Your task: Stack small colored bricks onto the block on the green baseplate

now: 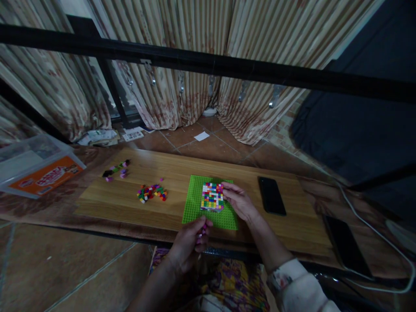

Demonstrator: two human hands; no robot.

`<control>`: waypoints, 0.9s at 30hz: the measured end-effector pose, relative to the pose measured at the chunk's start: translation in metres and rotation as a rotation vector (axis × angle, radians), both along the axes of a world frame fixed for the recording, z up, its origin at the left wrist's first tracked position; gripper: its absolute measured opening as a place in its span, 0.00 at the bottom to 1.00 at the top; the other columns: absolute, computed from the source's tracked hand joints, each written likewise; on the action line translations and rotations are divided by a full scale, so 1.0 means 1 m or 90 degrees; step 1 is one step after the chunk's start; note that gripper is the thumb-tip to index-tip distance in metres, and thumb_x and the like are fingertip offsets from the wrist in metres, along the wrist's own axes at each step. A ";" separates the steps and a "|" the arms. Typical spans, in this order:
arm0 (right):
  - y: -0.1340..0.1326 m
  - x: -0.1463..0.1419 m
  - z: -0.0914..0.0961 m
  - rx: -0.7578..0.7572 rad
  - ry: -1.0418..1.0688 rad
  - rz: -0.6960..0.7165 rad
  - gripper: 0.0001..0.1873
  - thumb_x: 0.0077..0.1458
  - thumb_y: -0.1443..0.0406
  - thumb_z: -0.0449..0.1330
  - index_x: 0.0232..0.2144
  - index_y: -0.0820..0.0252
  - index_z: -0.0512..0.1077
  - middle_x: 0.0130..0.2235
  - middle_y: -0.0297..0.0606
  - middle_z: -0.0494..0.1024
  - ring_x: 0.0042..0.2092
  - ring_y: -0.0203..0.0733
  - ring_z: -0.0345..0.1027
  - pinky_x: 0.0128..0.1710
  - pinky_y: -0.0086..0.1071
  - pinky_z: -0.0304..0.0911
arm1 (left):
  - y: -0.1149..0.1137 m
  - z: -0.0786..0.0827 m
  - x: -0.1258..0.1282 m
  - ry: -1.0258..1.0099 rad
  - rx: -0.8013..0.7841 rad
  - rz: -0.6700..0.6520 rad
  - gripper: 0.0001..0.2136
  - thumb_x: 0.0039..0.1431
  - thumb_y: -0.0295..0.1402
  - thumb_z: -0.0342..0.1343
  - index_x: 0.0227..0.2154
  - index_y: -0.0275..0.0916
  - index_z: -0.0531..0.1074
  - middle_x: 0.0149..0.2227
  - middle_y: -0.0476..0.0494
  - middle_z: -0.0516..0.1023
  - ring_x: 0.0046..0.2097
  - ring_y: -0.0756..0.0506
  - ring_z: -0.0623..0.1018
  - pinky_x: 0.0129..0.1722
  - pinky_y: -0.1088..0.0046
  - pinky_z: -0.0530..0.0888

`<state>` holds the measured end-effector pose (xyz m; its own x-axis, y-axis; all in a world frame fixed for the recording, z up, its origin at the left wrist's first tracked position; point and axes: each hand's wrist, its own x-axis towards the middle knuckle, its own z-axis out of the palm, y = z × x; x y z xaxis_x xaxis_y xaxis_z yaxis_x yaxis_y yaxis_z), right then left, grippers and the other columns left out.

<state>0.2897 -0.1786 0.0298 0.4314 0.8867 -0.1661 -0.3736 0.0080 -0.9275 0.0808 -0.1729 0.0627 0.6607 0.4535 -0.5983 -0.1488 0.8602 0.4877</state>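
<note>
A green studded baseplate (191, 203) lies on the wooden board, and a many-coloured block of toy bricks (212, 197) stands on it. My right hand (238, 201) reaches in from the right, its closed fingertips against the block's upper right edge. Whatever is between those fingertips is too small to make out. Below the plate's front edge, my left hand (190, 242) is closed around several pink-purple toy bricks (202, 234). To the left lies a pile of loose mixed toy bricks (151, 192), with one pink brick (161, 179) just behind it.
Small brick figures (117, 168) lie at the board's (175, 167) far left. A clear plastic box (42, 167) with an orange label stands beyond them. One phone (272, 195) lies right of the plate, another (346, 245) farther right near a white cable (373, 232). A black bar (208, 63) crosses behind.
</note>
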 end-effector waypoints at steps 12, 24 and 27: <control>-0.061 -0.053 0.043 -0.021 -0.367 -0.024 0.09 0.52 0.59 0.60 0.34 0.55 0.77 0.32 0.36 0.77 0.33 0.37 0.68 0.34 0.32 0.64 | -0.004 0.006 0.006 -0.054 0.015 -0.003 0.12 0.55 0.38 0.55 0.32 0.31 0.70 0.23 0.52 0.64 0.17 0.60 0.56 0.13 0.85 0.48; -0.074 -0.080 0.073 -0.030 -0.660 0.178 0.08 0.57 0.67 0.56 0.32 0.53 0.75 0.38 0.36 0.72 0.40 0.38 0.68 0.40 0.33 0.64 | -0.012 0.011 0.005 0.020 0.145 -0.028 0.13 0.50 0.40 0.57 0.22 0.35 0.66 0.18 0.52 0.64 0.16 0.57 0.59 0.14 0.81 0.49; -0.072 -0.082 0.071 -0.041 -0.692 0.190 0.07 0.56 0.67 0.57 0.29 0.54 0.75 0.34 0.35 0.72 0.38 0.39 0.67 0.38 0.33 0.63 | -0.014 0.006 0.004 0.029 0.136 -0.043 0.14 0.48 0.40 0.59 0.20 0.35 0.65 0.17 0.53 0.63 0.16 0.57 0.57 0.14 0.81 0.47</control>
